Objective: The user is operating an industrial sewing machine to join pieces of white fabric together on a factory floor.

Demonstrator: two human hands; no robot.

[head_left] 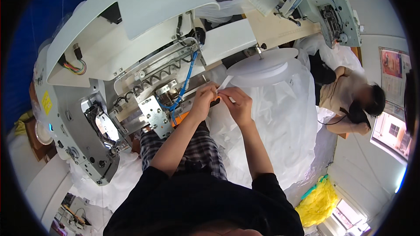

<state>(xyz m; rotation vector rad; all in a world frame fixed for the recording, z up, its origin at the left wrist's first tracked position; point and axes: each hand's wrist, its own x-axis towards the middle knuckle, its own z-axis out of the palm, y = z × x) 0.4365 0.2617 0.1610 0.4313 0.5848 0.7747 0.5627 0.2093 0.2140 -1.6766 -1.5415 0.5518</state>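
My left hand (204,99) and my right hand (236,104) meet at the right end of the sewing machine's feeding mechanism (168,88). Between their pinched fingertips runs a narrow white tape (225,83). It comes down from a large white reel (262,67) held on a spindle just beyond my right hand. Both hands are closed, thumbs against fingers, on the tape near its lower end. Fingers hide that end. A dark part with an orange edge (215,102) shows just under my hands. Blue air tubes (189,76) curve past to the left of my left hand.
The industrial sewing machine (74,122) fills the left side, its large white cover (144,13) above. White sheer fabric (271,122) hangs in a heap at right. A second machine (337,13) stands far right. Another person (350,94) sits beyond; a yellow bundle (318,203) lies lower right.
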